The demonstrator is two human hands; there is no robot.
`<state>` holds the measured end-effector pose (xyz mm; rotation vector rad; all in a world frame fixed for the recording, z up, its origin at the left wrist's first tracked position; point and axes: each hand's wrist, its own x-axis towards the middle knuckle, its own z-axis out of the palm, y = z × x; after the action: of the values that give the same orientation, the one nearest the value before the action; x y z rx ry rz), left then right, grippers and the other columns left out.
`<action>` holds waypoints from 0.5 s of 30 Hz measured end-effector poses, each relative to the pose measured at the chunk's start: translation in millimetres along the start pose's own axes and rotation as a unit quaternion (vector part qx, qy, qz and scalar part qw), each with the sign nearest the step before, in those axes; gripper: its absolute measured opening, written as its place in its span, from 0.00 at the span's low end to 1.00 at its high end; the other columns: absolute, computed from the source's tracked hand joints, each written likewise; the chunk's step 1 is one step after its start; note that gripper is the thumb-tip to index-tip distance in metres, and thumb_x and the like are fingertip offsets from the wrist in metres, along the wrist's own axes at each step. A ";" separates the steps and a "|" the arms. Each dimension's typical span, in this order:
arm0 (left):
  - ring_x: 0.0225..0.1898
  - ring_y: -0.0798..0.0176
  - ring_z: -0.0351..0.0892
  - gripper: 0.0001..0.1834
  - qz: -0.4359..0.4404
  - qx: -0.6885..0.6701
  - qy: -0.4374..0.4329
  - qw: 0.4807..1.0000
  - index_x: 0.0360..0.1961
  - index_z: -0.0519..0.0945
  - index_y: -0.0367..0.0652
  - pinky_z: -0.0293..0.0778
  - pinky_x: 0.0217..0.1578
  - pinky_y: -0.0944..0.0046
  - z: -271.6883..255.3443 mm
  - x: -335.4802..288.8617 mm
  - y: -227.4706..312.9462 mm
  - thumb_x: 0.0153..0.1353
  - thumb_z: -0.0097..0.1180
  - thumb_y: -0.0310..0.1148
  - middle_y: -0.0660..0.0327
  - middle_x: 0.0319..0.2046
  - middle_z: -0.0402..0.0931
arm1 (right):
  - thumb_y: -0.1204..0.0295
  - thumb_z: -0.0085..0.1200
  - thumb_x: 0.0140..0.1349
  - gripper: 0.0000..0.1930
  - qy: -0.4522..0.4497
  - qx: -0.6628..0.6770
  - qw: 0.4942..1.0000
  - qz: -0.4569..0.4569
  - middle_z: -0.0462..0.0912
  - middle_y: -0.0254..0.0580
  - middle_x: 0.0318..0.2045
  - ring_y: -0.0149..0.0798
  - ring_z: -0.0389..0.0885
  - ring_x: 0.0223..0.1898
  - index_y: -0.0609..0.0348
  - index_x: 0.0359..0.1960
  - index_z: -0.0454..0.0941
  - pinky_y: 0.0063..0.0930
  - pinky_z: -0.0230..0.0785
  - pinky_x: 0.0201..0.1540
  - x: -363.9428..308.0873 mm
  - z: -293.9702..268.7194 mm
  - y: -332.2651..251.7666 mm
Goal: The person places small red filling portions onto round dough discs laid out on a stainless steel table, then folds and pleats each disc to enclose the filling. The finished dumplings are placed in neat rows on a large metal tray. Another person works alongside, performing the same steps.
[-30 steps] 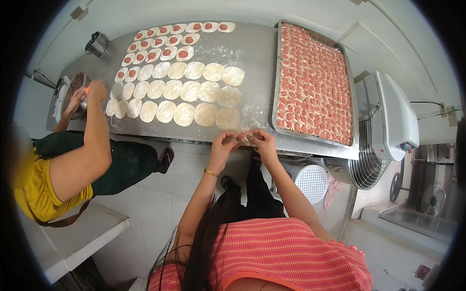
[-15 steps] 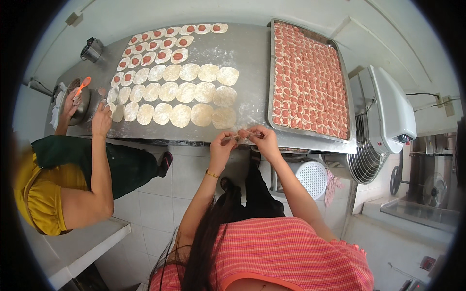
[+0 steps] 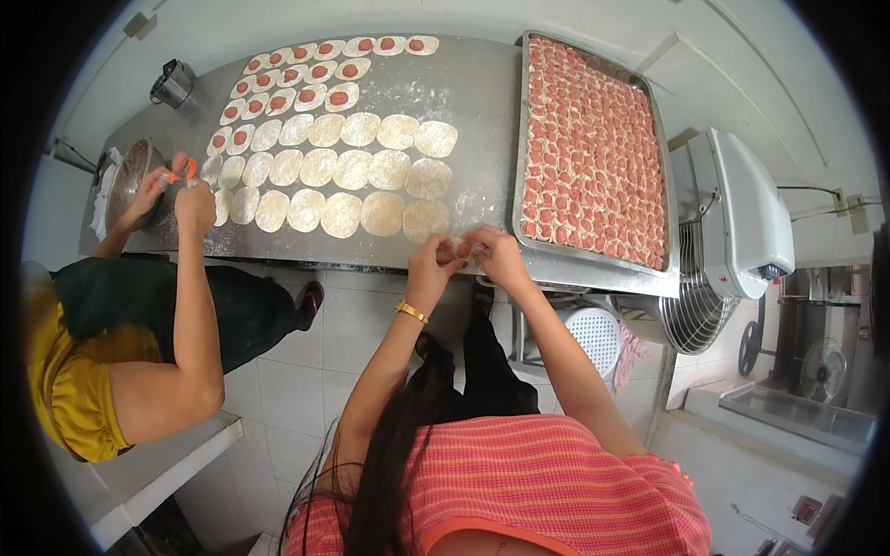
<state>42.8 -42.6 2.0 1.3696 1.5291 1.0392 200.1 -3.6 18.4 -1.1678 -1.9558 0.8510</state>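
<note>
At the table's front edge, my left hand (image 3: 433, 266) and my right hand (image 3: 498, 256) pinch a dumpling (image 3: 462, 249) between their fingertips. Its thin wrapper is gathered about reddish filling, partly hidden by my fingers. Just beyond my left hand lie rows of flat, floured dough wrappers (image 3: 381, 215). Farther back, several wrappers carry a lump of reddish filling (image 3: 339, 98). To the right of my right hand, a large metal tray (image 3: 515, 199) is packed with rows of small dumplings (image 3: 593, 157) showing reddish tops.
At the left, a co-worker's hands (image 3: 193, 206) hold an orange spoon (image 3: 189, 169) with filling beside a metal bowl (image 3: 139, 181). A metal jug (image 3: 172, 83) stands at the back left. On the right stands a white mixer (image 3: 746, 204) with a wire guard. A perforated stool (image 3: 593, 338) is below the table.
My hands have drawn slightly closer and the wrapper is more gathered around its filling. The co-worker's spoon has come down toward their other hand, near the bowl.
</note>
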 end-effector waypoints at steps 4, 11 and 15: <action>0.30 0.63 0.82 0.16 0.038 0.043 -0.016 0.998 0.39 0.77 0.37 0.77 0.33 0.68 -2.9 -0.8 0.0 0.46 0.64 0.20 0.56 0.29 0.80 | 0.89 0.51 0.38 0.18 -0.022 -0.036 0.999 0.030 0.78 0.47 0.33 0.50 0.78 0.35 0.64 0.35 0.77 0.35 0.71 0.37 -3.4 -6.8 -10.7; 0.27 0.64 0.82 0.09 0.048 0.043 -0.037 0.997 0.31 0.79 0.37 0.76 0.31 0.67 -2.6 3.6 3.2 0.46 0.64 0.23 0.57 0.25 0.81 | 0.87 0.53 0.39 0.17 -0.036 -0.033 0.999 0.024 0.78 0.47 0.32 0.48 0.78 0.34 0.63 0.36 0.78 0.33 0.71 0.36 0.4 -1.5 -1.3; 0.25 0.62 0.81 0.10 0.043 0.118 -0.052 0.991 0.29 0.78 0.37 0.74 0.29 0.65 -0.6 6.6 9.9 0.44 0.66 0.25 0.56 0.23 0.79 | 0.87 0.53 0.40 0.16 -0.018 -0.040 0.999 0.028 0.78 0.47 0.31 0.49 0.78 0.33 0.63 0.34 0.78 0.32 0.71 0.35 -0.8 -0.2 1.4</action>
<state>44.9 -35.4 11.2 1.6401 1.5644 0.8432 201.1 -3.8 17.2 -1.2683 -2.0113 0.8349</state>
